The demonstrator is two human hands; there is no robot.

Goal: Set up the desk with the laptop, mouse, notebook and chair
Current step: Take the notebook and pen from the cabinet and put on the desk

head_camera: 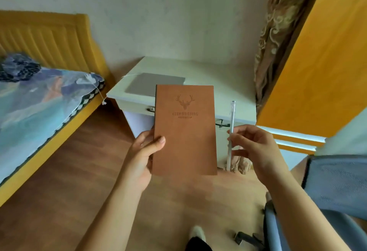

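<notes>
So up close, the left hand (pixel 146 151) grips the brown notebook (pixel 184 129) by its lower left edge, thumb across the cover, holding it upright in the air. The right hand (pixel 256 147) pinches a white pen (pixel 231 131) just beside the notebook. A blue-grey chair (pixel 335 183) sits at the right. Further back, the closed grey laptop (pixel 153 83) lies flat on the white worktop (pixel 228 84), with a bed (pixel 39 96) off to the left.

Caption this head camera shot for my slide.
Left hand holds brown notebook, right hand a pen, before the desk.
</notes>
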